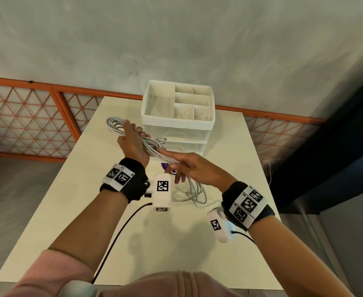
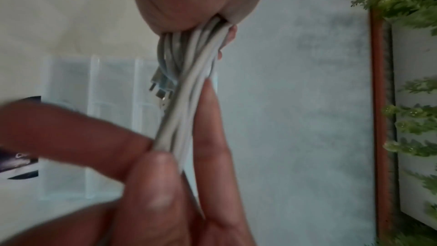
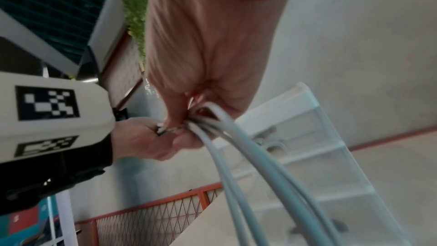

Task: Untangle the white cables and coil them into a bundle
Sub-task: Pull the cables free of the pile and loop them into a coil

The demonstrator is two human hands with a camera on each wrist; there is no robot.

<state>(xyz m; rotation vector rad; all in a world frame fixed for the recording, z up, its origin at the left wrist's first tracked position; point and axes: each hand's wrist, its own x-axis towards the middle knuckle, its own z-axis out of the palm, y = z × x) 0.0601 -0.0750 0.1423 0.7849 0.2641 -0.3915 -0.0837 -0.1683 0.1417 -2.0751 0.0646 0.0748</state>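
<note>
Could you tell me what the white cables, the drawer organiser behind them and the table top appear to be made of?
White cables: smooth matte plastic or rubber sheath, bending softly where the left hand holds them; plug tips look like shiny metal.
Drawer organiser: probably plastic, with an opaque white top tray and frosted see-through drawers.
Table top: smooth cream surface with a faint sheen, possibly laminate; I cannot tell for certain.

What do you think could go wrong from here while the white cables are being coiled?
1. The loose loops lying on the table below the right hand could snag or re-tangle as they are drawn up.
2. The plug ends sticking out of the left hand may catch a strand.
3. The coil could slip from the left hand's grip.
</note>
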